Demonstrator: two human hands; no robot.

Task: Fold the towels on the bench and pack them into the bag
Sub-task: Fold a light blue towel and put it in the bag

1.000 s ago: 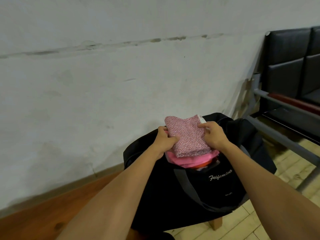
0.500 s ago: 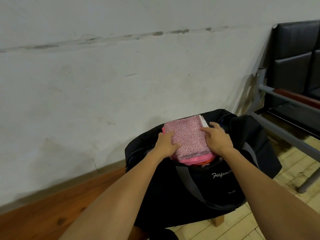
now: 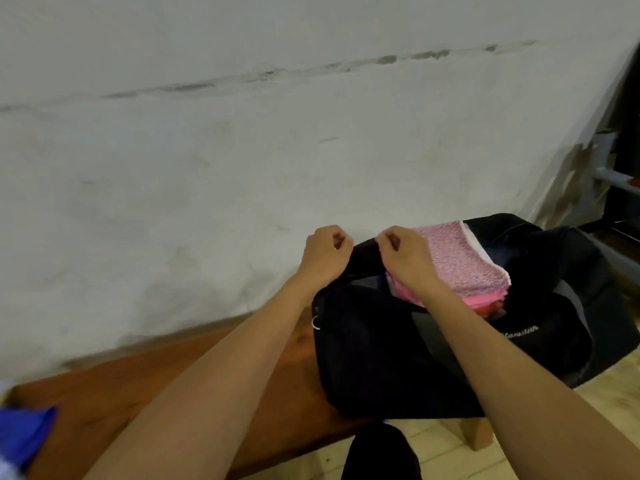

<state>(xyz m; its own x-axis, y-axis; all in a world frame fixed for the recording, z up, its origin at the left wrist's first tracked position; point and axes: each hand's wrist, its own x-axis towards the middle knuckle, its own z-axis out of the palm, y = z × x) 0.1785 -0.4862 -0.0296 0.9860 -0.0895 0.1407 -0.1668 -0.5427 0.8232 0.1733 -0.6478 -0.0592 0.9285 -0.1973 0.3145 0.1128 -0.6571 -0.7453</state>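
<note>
Wooden bench point(image 3: 104, 403) against white wall | black bag point(image 3: 398, 358) centre-right, folded pink towel point(image 3: 460, 261) atop its opening | left hand point(image 3: 325, 254), right hand point(image 3: 405, 258) fingers curled at bag's left rim, grasp unclear

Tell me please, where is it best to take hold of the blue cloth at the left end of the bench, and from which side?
Probably at its right-hand edge, reaching in from the right with the left hand. Only a crumpled corner of the blue cloth shows on the wooden bench; the rest runs out of frame. That loose, raised edge looks easy to pinch from above.
</note>
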